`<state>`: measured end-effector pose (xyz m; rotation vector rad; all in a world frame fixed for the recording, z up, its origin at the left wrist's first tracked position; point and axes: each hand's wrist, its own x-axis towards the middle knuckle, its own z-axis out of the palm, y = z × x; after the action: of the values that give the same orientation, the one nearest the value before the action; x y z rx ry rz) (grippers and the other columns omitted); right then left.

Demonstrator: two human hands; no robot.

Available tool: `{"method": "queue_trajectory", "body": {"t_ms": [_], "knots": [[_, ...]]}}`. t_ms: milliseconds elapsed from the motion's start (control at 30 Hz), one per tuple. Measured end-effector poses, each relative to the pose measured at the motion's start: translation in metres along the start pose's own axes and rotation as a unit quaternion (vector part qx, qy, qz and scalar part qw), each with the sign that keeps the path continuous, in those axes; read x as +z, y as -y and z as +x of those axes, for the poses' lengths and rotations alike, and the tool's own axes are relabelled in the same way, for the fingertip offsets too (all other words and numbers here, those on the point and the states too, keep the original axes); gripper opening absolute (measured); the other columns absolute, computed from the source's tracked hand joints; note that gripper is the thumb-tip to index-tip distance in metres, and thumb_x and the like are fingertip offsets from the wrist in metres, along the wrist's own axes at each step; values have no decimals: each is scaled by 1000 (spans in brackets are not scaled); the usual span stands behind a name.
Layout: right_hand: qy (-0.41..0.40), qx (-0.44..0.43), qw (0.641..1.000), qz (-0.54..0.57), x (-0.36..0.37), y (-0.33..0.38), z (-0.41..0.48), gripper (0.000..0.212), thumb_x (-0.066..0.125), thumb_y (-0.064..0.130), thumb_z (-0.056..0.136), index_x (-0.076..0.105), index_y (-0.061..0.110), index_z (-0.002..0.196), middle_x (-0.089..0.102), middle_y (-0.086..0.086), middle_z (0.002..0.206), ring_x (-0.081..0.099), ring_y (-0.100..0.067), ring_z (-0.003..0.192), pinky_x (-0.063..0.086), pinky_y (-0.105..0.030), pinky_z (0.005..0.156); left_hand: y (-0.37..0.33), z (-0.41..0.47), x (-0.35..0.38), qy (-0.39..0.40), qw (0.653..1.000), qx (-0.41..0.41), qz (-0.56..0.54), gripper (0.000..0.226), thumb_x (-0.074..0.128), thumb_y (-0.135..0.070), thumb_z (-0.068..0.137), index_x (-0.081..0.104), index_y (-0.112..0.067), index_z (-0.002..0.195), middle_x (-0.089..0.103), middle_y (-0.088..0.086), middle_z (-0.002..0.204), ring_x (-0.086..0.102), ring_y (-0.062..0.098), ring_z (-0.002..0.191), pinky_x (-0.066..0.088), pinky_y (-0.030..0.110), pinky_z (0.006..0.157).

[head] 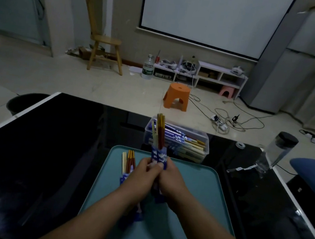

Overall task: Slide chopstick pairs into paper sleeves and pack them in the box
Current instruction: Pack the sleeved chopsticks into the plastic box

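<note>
Step in hand: sleeving, near its end. Both hands meet over the teal tray (193, 194). The left hand (142, 172) and right hand (171, 178) are each curled round the lower part of a blue patterned paper sleeve (158, 156), which is held roughly upright between them. The chopsticks (160, 131) stand out of the sleeve's top, cream ones beside gold-and-red ones. The count looks like more than one pair, so this may be several sleeves gripped as one bundle; I cannot tell which.

The clear plastic box (200, 137) sits just beyond the hands, already holding sleeved chopsticks laid lengthwise. A second sleeved bundle (128, 162) lies on the tray just left of the left hand.

Next move, as judged: seat the sticks fully and square the ends. Then reach forward, turn the bundle flat and lay it parallel to those in the box. The box looks fairly full, so the bundle needs to be lined up with the others.

Hidden or unclear:
- The fingers cover the sleeve's lower end, so how deep the sticks sit is not visible.
- Blue scraps (138, 215) under the left forearm, likely more sleeves, are mostly covered.
- The light is dim and the dark glass table (59, 146) shows only reflections.
</note>
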<state>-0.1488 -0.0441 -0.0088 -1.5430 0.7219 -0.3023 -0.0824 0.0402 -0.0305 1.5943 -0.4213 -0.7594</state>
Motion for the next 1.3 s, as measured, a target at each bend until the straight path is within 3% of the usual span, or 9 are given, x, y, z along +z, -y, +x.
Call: {"method": "queue_trajectory", "body": {"t_ms": [100,233,433,533,700,867,1033,1133,1300], "knots": [[24,32,997,70,3,7,-3,24,51,12,104,65,21,122,77,-11,93,75,-17,76,56,-27,57,-2,2,16,9,996,-26,-88,27,47,-37,97,63,-37,119,74,8,97,75,27,93,59,37,68],[22,81,987,136,-5,-3,-1,32,50,16,102,62,25,130,77,-10,105,76,-23,93,58,-29,62,8,12,21,35,997,-35,-66,40,45,-52,91,59,-51,129,75,0,115,73,22,107,57,48,96],[19,140,962,235,-16,-8,10,29,55,22,105,65,9,129,78,-15,109,76,-29,99,60,-33,76,24,10,21,49,962,95,252,82,60,-34,76,31,-36,153,50,-4,142,53,12,129,46,41,112],[54,123,973,186,-9,-5,13,27,53,28,106,64,19,129,78,-4,106,75,-16,92,57,-25,69,21,25,17,-6,941,111,319,65,59,-19,92,31,-27,150,50,2,141,55,21,128,47,38,107],[46,71,977,194,-18,15,36,33,50,41,107,63,25,133,75,8,116,70,-10,105,52,-25,73,-28,62,15,-50,862,190,468,23,53,-41,96,38,-30,108,68,3,113,69,32,100,50,39,77],[-52,-37,998,14,-71,15,63,17,55,36,106,64,22,105,72,-4,105,67,-16,84,50,-34,75,-98,136,2,-33,732,244,635,37,61,-42,92,46,-28,123,65,6,125,66,33,108,50,39,79],[-275,-173,928,-182,-137,8,88,4,58,22,99,62,22,98,66,2,94,61,-17,87,45,-34,75,-131,209,11,68,616,271,736,47,57,-46,98,45,-37,143,58,3,128,57,25,113,48,42,89],[-288,-211,877,-322,-159,2,111,20,59,24,98,61,19,117,61,-1,113,57,-20,105,48,-40,89,-123,235,14,128,597,256,750,56,51,-54,101,33,-48,153,53,1,135,51,24,119,43,44,97],[-135,-211,821,-512,-159,-15,135,39,46,45,104,53,27,138,59,4,132,52,-22,128,41,-46,108,-89,233,5,145,680,273,665,80,27,-90,85,29,-51,155,47,-3,143,46,19,126,41,44,108]]}}
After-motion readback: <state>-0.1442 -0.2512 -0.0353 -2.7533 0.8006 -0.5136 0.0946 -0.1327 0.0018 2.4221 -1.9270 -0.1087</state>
